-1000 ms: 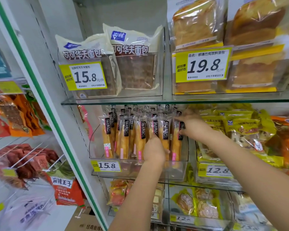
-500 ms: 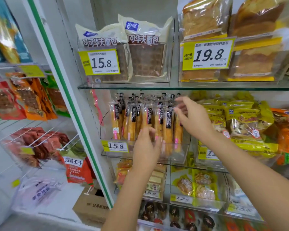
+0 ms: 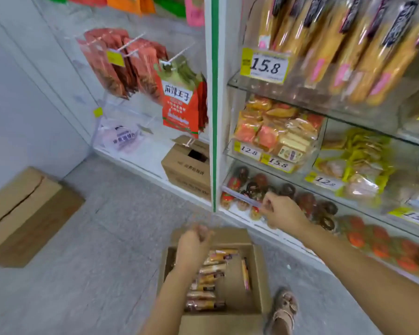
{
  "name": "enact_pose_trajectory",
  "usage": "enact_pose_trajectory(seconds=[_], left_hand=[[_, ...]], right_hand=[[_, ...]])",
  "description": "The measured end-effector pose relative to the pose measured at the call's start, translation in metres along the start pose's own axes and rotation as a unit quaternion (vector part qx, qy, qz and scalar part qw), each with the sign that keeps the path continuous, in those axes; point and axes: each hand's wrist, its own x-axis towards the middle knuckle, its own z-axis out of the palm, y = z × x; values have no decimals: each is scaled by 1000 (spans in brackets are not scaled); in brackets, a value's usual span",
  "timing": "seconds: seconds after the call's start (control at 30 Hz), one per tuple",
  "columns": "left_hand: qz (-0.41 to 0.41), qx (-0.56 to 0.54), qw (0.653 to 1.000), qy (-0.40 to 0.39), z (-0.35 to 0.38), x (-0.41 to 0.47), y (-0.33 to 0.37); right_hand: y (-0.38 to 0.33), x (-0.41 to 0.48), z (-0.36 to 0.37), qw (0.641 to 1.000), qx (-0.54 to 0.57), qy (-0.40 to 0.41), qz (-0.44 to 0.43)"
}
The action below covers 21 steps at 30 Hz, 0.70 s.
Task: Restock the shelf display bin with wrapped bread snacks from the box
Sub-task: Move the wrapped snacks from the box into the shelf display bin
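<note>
An open cardboard box [image 3: 260, 269] stands on the floor below me, with several long wrapped bread snacks [image 3: 209, 278] stacked along its left side and one [image 3: 245, 274] standing on edge at the right. My left hand [image 3: 193, 244] hovers over the box's far left corner, fingers loosely curled, holding nothing. My right hand [image 3: 279, 212] is out in front of the lowest shelf, fingers apart and empty. The clear display bin [image 3: 307, 89] at the top right holds upright bread snacks [image 3: 348, 44] behind a 15.8 price tag [image 3: 266, 66].
A foot in a sandal [image 3: 284, 310] is right of the box. Another carton [image 3: 188, 165] sits under the hanging snack packs [image 3: 177, 102], and a flat carton [image 3: 22, 213] lies at the left on the grey floor. Lower shelves hold other snacks [image 3: 273, 131].
My view has dropped from the shelf bin to the floor box. Both hands left the bin's snacks and came down; the left is now over the box, the right by the lowest shelf.
</note>
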Motion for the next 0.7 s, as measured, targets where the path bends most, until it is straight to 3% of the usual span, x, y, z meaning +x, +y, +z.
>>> enact_pose_trajectory(seconds=[0.13, 0.4, 0.7], left_hand=[[-93, 12, 996, -11, 22, -1, -95], [-226, 24, 973, -33, 101, 41, -243], [-266, 73, 958, -86, 241, 122, -391]], right_hand=[[18, 3, 97, 992, -20, -111, 61], [75, 52, 257, 968, -41, -226, 99], [188, 99, 444, 962, -8, -237, 135]])
